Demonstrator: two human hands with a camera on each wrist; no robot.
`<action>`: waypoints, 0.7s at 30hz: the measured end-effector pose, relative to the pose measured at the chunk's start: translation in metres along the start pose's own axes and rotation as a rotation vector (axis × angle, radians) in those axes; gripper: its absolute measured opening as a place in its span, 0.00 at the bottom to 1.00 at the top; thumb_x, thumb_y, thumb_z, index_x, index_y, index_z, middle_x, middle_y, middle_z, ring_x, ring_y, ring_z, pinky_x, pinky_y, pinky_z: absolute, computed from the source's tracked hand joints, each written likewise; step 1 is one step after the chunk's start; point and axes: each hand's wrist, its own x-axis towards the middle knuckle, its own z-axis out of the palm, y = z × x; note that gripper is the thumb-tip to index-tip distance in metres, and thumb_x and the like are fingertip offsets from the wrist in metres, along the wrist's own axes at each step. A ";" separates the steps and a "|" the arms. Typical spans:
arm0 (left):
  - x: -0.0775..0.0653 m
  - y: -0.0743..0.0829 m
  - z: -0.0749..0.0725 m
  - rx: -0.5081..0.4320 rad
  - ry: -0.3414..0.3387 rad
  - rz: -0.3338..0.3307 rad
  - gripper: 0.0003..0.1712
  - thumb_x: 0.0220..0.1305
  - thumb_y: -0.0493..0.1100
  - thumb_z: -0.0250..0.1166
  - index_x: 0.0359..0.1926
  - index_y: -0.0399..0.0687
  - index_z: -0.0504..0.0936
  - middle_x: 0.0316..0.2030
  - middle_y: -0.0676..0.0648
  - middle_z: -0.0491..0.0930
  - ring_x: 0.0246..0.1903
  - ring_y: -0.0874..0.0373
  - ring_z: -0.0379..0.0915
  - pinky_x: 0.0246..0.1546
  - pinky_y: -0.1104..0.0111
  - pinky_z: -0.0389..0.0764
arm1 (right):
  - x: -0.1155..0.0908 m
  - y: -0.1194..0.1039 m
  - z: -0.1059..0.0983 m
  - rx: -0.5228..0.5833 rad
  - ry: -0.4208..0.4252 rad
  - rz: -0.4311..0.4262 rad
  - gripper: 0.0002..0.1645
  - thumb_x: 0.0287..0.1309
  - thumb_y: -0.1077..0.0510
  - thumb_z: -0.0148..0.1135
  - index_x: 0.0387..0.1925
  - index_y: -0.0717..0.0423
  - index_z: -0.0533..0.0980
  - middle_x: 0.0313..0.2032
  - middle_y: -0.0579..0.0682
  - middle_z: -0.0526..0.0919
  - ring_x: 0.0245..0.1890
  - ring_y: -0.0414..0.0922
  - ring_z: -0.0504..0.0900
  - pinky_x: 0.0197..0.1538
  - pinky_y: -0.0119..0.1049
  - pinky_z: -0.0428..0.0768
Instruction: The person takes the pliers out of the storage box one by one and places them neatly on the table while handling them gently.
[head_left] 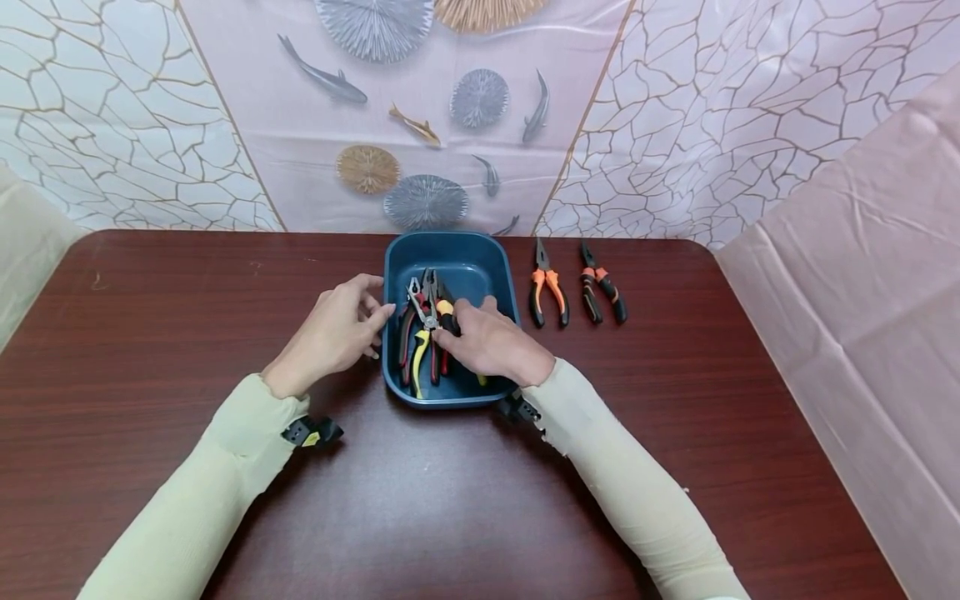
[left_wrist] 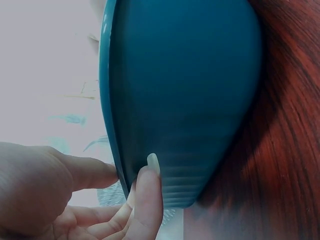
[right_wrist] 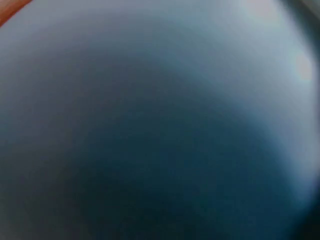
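A blue plastic tub (head_left: 450,402) stands on the table with several pliers inside. My left hand (head_left: 337,329) is at its left side; in the left wrist view the thumb and fingers (left_wrist: 145,200) meet around the rim. Inside the tub, my right hand (head_left: 491,342) reaches over pliers with yellow-and-black handles (head_left: 446,310) and grips them, its fingertips mostly hidden. Beside its thumb lie yellow-handled combination pliers (head_left: 420,354), over red-and-black-handled pliers (head_left: 407,337). The right wrist view is a dark blue blur of the tub wall (right_wrist: 200,150).
Right of the tub, long-nose pliers with orange-and-black handles (head_left: 550,287) lie on the brown table (head_left: 187,317). A second orange-and-black pair (head_left: 602,287) lies further right, handles spread. A patterned cloth (head_left: 420,108) hangs behind the table's back edge.
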 end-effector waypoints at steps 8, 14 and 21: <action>-0.001 0.001 -0.001 -0.003 -0.004 -0.003 0.29 0.77 0.41 0.58 0.72 0.34 0.64 0.38 0.38 0.81 0.21 0.57 0.83 0.27 0.62 0.90 | -0.003 0.002 -0.005 0.029 0.018 -0.085 0.20 0.77 0.41 0.51 0.42 0.54 0.74 0.28 0.50 0.74 0.26 0.45 0.72 0.26 0.34 0.69; 0.000 0.000 0.000 -0.007 -0.007 -0.001 0.29 0.77 0.41 0.58 0.72 0.34 0.64 0.37 0.38 0.81 0.21 0.57 0.82 0.27 0.62 0.90 | -0.006 0.000 -0.008 0.047 0.058 -0.057 0.23 0.70 0.42 0.62 0.52 0.55 0.74 0.31 0.48 0.77 0.24 0.42 0.74 0.26 0.33 0.71; 0.000 0.000 0.000 -0.008 -0.004 -0.001 0.29 0.77 0.41 0.57 0.72 0.34 0.64 0.38 0.38 0.81 0.21 0.58 0.82 0.27 0.60 0.90 | -0.013 -0.003 -0.011 0.021 0.108 -0.021 0.44 0.58 0.41 0.74 0.66 0.57 0.66 0.47 0.51 0.81 0.45 0.46 0.80 0.44 0.40 0.82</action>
